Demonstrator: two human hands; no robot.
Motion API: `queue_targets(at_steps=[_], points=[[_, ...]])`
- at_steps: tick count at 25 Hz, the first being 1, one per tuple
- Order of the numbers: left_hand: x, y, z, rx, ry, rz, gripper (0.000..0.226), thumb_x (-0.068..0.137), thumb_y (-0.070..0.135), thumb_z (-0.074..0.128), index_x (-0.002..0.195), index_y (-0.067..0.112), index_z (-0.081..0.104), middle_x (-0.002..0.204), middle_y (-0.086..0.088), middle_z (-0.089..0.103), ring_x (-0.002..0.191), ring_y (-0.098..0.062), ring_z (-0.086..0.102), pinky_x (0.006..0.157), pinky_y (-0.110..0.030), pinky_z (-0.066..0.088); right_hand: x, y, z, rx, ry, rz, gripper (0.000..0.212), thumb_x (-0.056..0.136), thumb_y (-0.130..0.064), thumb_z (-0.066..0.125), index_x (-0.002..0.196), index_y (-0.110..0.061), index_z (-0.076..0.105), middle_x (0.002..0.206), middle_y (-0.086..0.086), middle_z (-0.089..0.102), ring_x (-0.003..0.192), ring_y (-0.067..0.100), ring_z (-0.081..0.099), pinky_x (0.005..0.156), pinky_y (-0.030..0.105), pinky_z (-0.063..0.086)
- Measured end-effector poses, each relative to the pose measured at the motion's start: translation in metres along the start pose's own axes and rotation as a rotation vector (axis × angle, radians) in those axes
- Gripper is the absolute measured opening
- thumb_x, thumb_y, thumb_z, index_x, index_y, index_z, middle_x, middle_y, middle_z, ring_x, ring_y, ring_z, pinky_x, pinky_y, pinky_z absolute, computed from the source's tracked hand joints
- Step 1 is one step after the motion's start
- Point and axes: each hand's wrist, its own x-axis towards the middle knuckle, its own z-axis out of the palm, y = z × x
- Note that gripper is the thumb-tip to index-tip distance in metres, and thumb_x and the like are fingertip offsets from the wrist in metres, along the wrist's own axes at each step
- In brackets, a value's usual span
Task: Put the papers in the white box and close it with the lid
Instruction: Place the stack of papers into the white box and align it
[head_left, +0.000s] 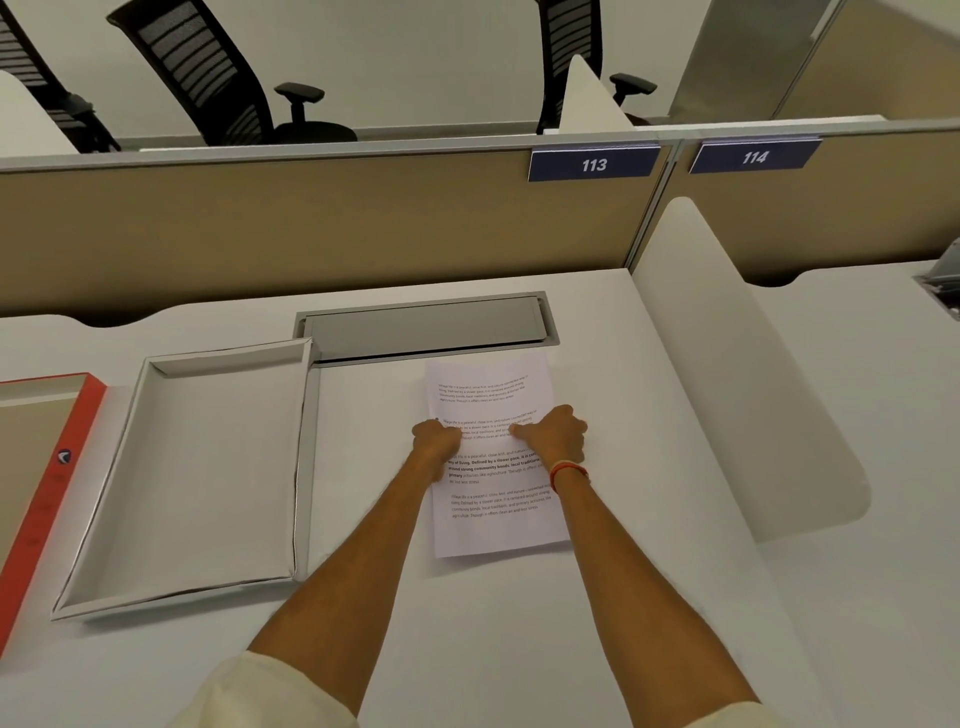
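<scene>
Orange-edged lid (78, 410) lies far left of both hands, inside up, not yet used. Next, between lid and hands: white box (306, 457), open, nothing in it that I can see. Box sits just left of the left hand (439, 436), apart from it.

Left hand: knuckles up, fingers curled down at the left edge of the papers (493, 499), middle of the sheet's length. Looks like a pinch on the edge, but fingertips are hidden; cannot tell if it has actually gripped. Right hand (553, 434): also palm down, fingers bent, resting on the sheet's right half, thread band (569, 473) at the wrist. Grip likewise unclear.

Both arms reach straight forward, nearly parallel, forearms crossing the lower part of the page. Papers lie flat on the desk (649, 597), printed side up.

Progress, as judged: early. Papers still to be lifted and moved left into box; lid still to go on.
</scene>
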Motion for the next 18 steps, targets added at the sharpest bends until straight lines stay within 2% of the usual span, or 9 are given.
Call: queue_targets(at_steps=[3, 5, 7, 9, 12, 15, 18], points=[[-0.001, -0.001, -0.003, 0.001, 0.007, -0.003, 0.029, 0.093, 0.006, 0.053, 0.120, 0.002, 0.046, 0.128, -0.020, 0.057, 0.114, -0.034, 0.060, 0.085, -0.037, 0.052, 0.003, 0.006, -0.004, 0.081, -0.039, -0.071, 0.079, 0.071, -0.033, 0.085, 0.128, -0.002, 0.041, 0.130, 0.018, 0.058, 0.117, 0.036, 0.060, 0.098, 0.048, 0.053], [-0.002, -0.004, -0.006, -0.021, 0.029, -0.010, 0.026, 0.092, 0.007, 0.057, 0.115, 0.004, 0.046, 0.128, -0.020, 0.057, 0.113, -0.035, 0.060, 0.082, -0.037, 0.050, 0.004, 0.009, -0.007, 0.143, -0.033, -0.056, 0.077, 0.070, -0.031, 0.087, 0.125, 0.001, 0.044, 0.126, 0.019, 0.061, 0.115, 0.036, 0.062, 0.096, 0.048, 0.054], [0.000, -0.007, -0.007, -0.048, 0.040, -0.002, 0.035, 0.092, 0.009, 0.059, 0.123, 0.001, 0.045, 0.129, -0.020, 0.056, 0.108, -0.033, 0.059, 0.081, -0.037, 0.049, 0.006, 0.012, -0.009, 0.218, -0.048, -0.042, 0.066, 0.071, -0.029, 0.086, 0.117, 0.003, 0.052, 0.122, 0.020, 0.064, 0.110, 0.036, 0.065, 0.093, 0.045, 0.056], [0.001, -0.011, -0.005, -0.043, 0.053, 0.028, 0.031, 0.093, 0.011, 0.058, 0.120, 0.001, 0.047, 0.129, -0.020, 0.057, 0.108, -0.033, 0.059, 0.082, -0.035, 0.048, 0.008, 0.016, -0.009, 0.245, -0.061, -0.057, 0.049, 0.076, -0.028, 0.083, 0.104, 0.001, 0.057, 0.118, 0.021, 0.067, 0.104, 0.034, 0.067, 0.089, 0.041, 0.057], [0.000, -0.016, -0.001, -0.001, 0.089, 0.078, 0.035, 0.095, 0.015, 0.055, 0.125, -0.001, 0.046, 0.132, -0.020, 0.055, 0.116, -0.034, 0.057, 0.091, -0.037, 0.050, 0.007, 0.016, -0.007, 0.145, -0.074, -0.109, 0.038, 0.085, -0.037, 0.072, 0.095, -0.002, 0.058, 0.115, 0.022, 0.068, 0.101, 0.033, 0.067, 0.087, 0.039, 0.056], [-0.004, -0.015, 0.000, 0.031, 0.108, 0.104, 0.043, 0.096, 0.017, 0.053, 0.134, -0.002, 0.041, 0.136, -0.020, 0.052, 0.122, -0.034, 0.054, 0.095, -0.039, 0.048, 0.004, 0.013, -0.007, 0.050, -0.063, -0.143, 0.051, 0.091, -0.042, 0.062, 0.112, 0.005, 0.060, 0.118, 0.021, 0.066, 0.109, 0.035, 0.065, 0.090, 0.041, 0.055], [-0.011, -0.012, -0.004, 0.024, 0.125, 0.119, 0.042, 0.096, 0.016, 0.054, 0.133, -0.002, 0.041, 0.136, -0.020, 0.052, 0.122, -0.034, 0.054, 0.094, -0.039, 0.049, -0.003, 0.007, -0.012, 0.023, -0.075, -0.177, 0.053, 0.093, -0.042, 0.058, 0.120, 0.003, 0.055, 0.123, 0.019, 0.063, 0.112, 0.035, 0.063, 0.093, 0.042, 0.054]])
